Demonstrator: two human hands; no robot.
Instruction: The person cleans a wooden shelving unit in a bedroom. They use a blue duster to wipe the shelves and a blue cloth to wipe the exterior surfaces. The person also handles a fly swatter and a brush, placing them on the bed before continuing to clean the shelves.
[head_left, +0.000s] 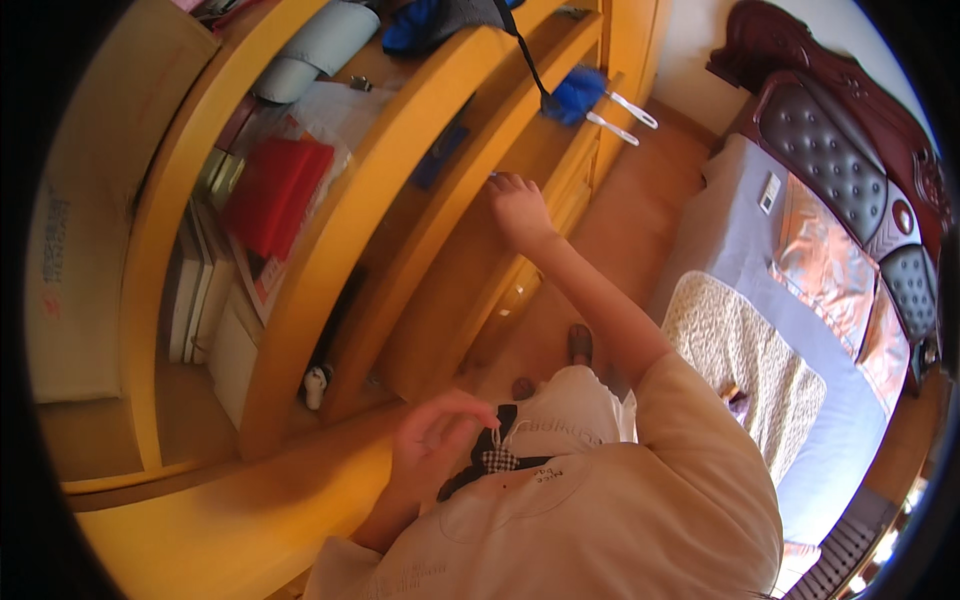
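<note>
At the wooden wardrobe, my right hand reaches to the edge of a shelf board, fingers bent at the wood; whether they grip anything is not clear. Low in front of my torso, my left hand is raised with fingers curved and apart, holding nothing visible. Its fingertips are close to a black strap with a checkered bow and pale cords. Beyond my right hand, blue fluffy dusters with white handles lie on a shelf. Red folded items and upright books fill a compartment at the left.
A large cardboard box stands at the far left. A rolled grey item and a black-and-blue item lie on upper-left shelves. A small white object sits lower down. The bed is at the right, with a patterned blanket.
</note>
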